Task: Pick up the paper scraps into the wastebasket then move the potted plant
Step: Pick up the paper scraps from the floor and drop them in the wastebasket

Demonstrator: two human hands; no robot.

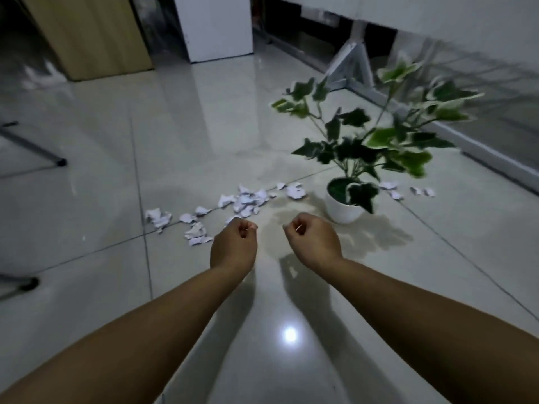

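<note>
Your two bare forearms reach forward over the glossy pale-grey tiled floor (87, 141), where a bright spot of light reflects between them. Your left hand (234, 244) and your right hand (312, 240) hover side by side, well apart from each other, both with the fingers curled in towards the palm into loose fists. A thin sliver of white shows inside each curl, but you cannot tell from here whether it is paper held there.

Just beyond your left hand, the torn white paper scraps (248, 199) lie scattered on the floor in a loose band that runs left to right along a tile seam, thickest in the middle. A few more scraps lie to the right of the plant.

Near your right hand, slightly beyond it and to the right, stands the small round white pot with a green-and-cream ivy-like plant (344, 209), upright on the floor, its leafy stems spreading up and to the right.

Farther off are a light wooden cabinet (87, 36) at the left, a white panel (215, 24) beside it, and a white metal frame leg (354, 62) behind the plant.
</note>
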